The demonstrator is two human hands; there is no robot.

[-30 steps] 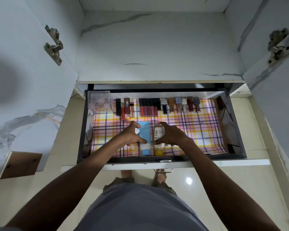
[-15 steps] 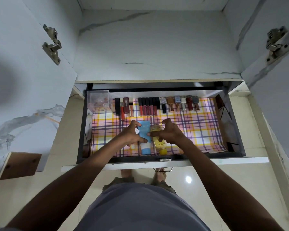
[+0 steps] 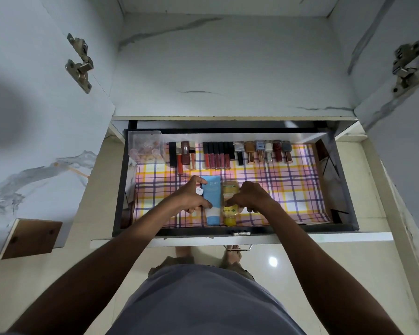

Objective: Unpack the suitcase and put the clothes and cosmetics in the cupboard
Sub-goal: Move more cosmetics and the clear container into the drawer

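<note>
Blue tube [image 3: 213, 204] and yellow bottle [image 3: 229, 204] lie side by side at drawer [image 3: 118, 189] front, long axes front-to-back, caps toward person. Left hand [image 3: 191, 197] grip closed on tube; right hand [image 3: 249, 197] fingers pinch bottle. Lipsticks [image 3: 215, 154] line the back.

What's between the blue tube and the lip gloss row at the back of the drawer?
Nothing: head view shows only bare plaid liner between the blue tube and the lip gloss row.

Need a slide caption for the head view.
Both hands lay a blue plastic tube and yellow bottle side by side in the plaid-lined drawer.
</note>
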